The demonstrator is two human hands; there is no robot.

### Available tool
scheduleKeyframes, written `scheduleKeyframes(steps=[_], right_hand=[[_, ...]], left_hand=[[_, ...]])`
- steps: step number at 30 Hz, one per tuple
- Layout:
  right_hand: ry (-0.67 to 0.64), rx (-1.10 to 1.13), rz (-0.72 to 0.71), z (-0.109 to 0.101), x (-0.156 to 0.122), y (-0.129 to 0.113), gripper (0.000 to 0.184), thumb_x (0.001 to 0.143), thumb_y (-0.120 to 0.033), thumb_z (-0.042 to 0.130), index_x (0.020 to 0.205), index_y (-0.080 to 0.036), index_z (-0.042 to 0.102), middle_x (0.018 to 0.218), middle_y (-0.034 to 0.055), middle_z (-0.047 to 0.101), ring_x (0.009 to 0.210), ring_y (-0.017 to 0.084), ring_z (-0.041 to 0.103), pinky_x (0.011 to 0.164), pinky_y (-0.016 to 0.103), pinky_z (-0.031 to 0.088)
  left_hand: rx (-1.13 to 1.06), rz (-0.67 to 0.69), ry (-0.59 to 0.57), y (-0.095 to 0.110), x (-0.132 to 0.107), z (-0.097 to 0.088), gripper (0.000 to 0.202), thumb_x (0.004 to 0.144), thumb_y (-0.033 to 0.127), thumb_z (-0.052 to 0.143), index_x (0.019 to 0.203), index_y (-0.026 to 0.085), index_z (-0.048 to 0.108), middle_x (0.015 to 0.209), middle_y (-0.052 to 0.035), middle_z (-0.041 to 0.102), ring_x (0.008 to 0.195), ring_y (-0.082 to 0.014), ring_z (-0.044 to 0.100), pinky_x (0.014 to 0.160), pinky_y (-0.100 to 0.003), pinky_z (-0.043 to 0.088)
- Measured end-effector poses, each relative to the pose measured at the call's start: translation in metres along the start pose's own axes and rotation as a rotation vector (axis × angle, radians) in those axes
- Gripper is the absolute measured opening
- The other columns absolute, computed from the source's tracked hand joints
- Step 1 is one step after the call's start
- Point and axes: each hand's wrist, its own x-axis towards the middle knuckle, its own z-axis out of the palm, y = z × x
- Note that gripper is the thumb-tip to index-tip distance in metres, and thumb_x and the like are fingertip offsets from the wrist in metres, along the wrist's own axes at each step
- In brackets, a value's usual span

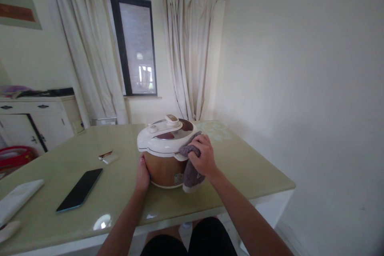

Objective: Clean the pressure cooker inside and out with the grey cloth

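Note:
An electric pressure cooker (163, 170) with a brown body and a white lid (168, 146) stands upright on the table in front of me. My right hand (205, 155) is closed around a grey-purple cloth (193, 174) and presses it against the right edge of the lid. Part of the cloth hangs down beside the cooker's body. My left hand (143, 174) lies flat along the cooker's left side, just under the lid, touching it. Its far fingers are hidden behind the body.
The glossy greenish table (240, 168) meets the wall on the right. To the left lie a black phone (80, 190), a small white packet (110, 157) and a white flat object (19, 200). Beyond stand a white cabinet (51, 120) and a red basket (18, 160).

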Motion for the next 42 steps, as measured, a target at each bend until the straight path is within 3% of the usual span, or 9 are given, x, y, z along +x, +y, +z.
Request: scheduleKeyframes(steps=[4, 11, 15, 19, 23, 28, 33, 37, 42], right_hand=[[0.06, -0.017, 0.079, -0.006, -0.001, 0.012, 0.015, 0.078, -0.019, 0.057, 0.079, -0.023, 0.071, 0.088, 0.006, 0.065, 0.092, 0.026, 0.054, 0.088, 0.042, 0.045], [-0.102, -0.128, -0.075, 0.009, -0.007, -0.026, 0.019, 0.073, -0.027, 0.068, 0.09, -0.025, 0.076, 0.099, 0.0047, 0.065, 0.103, 0.028, 0.052, 0.101, 0.048, 0.041], [-0.039, 0.135, -0.058, 0.009, -0.018, 0.008, 0.033, 0.078, -0.027, 0.059, 0.105, -0.025, 0.077, 0.108, 0.0054, 0.066, 0.108, 0.026, 0.057, 0.104, 0.046, 0.044], [0.184, 0.258, 0.234, 0.009, -0.022, 0.052, 0.034, 0.086, -0.024, 0.045, 0.105, -0.021, 0.073, 0.105, 0.0071, 0.069, 0.103, 0.024, 0.062, 0.096, 0.041, 0.05], [0.08, 0.115, 0.263, 0.005, 0.017, 0.06, 0.031, 0.088, -0.024, 0.044, 0.097, -0.022, 0.074, 0.097, 0.0065, 0.069, 0.099, 0.025, 0.062, 0.096, 0.041, 0.049], [-0.071, -0.304, 0.31, 0.012, 0.075, 0.018, 0.03, 0.096, -0.025, 0.053, 0.115, -0.025, 0.076, 0.11, 0.0109, 0.068, 0.11, 0.03, 0.058, 0.1, 0.045, 0.046], [-0.43, -0.429, -0.091, 0.026, 0.065, -0.046, 0.039, 0.099, -0.031, 0.061, 0.138, -0.033, 0.068, 0.13, 0.0075, 0.066, 0.121, 0.031, 0.052, 0.103, 0.049, 0.041], [-0.609, -0.274, -0.517, 0.026, 0.072, -0.051, 0.046, 0.1, -0.037, 0.063, 0.146, -0.031, 0.063, 0.141, 0.0044, 0.065, 0.124, 0.026, 0.052, 0.106, 0.045, 0.039], [-0.573, -0.265, -0.469, 0.028, 0.086, -0.041, 0.051, 0.1, -0.038, 0.065, 0.148, -0.024, 0.059, 0.14, 0.0057, 0.068, 0.127, 0.025, 0.054, 0.11, 0.043, 0.04]], left_hand=[[-0.034, -0.002, 0.029, 0.0, 0.0, 0.003, 0.067, 0.107, 0.064, 0.028, 0.141, 0.016, 0.062, 0.143, -0.0157, 0.067, 0.142, -0.0322, 0.057, 0.128, -0.05, 0.038], [-0.025, -0.029, 0.028, 0.0, 0.001, 0.002, 0.062, 0.11, 0.054, 0.028, 0.139, 0.011, 0.061, 0.144, -0.0182, 0.067, 0.14, -0.0326, 0.058, 0.126, -0.048, 0.039], [-0.023, -0.011, 0.005, 0.001, -0.001, 0.0, 0.06, 0.109, 0.055, 0.03, 0.138, 0.015, 0.063, 0.144, -0.0151, 0.067, 0.141, -0.0311, 0.058, 0.128, -0.046, 0.038], [-0.051, 0.017, 0.022, 0.001, -0.002, 0.004, 0.061, 0.109, 0.058, 0.029, 0.14, 0.019, 0.064, 0.149, -0.0132, 0.065, 0.145, -0.0295, 0.055, 0.129, -0.046, 0.035], [-0.063, 0.017, 0.026, 0.003, -0.002, 0.006, 0.065, 0.107, 0.063, 0.028, 0.14, 0.019, 0.063, 0.145, -0.0143, 0.066, 0.141, -0.031, 0.058, 0.128, -0.05, 0.037], [-0.057, 0.022, 0.021, 0.007, -0.003, 0.006, 0.067, 0.107, 0.066, 0.029, 0.142, 0.02, 0.063, 0.144, -0.0136, 0.068, 0.141, -0.0316, 0.058, 0.127, -0.05, 0.039], [-0.067, -0.002, 0.011, 0.003, -0.002, 0.007, 0.065, 0.109, 0.059, 0.026, 0.144, 0.016, 0.059, 0.147, -0.0156, 0.065, 0.139, -0.0304, 0.059, 0.125, -0.048, 0.042], [-0.063, 0.007, -0.002, 0.005, 0.0, 0.004, 0.063, 0.109, 0.055, 0.027, 0.145, 0.014, 0.059, 0.145, -0.0159, 0.066, 0.139, -0.0306, 0.059, 0.124, -0.047, 0.043], [-0.099, -0.047, 0.02, 0.008, 0.002, 0.004, 0.06, 0.105, 0.059, 0.036, 0.135, 0.017, 0.067, 0.138, -0.0153, 0.07, 0.138, -0.0332, 0.059, 0.126, -0.052, 0.041]])
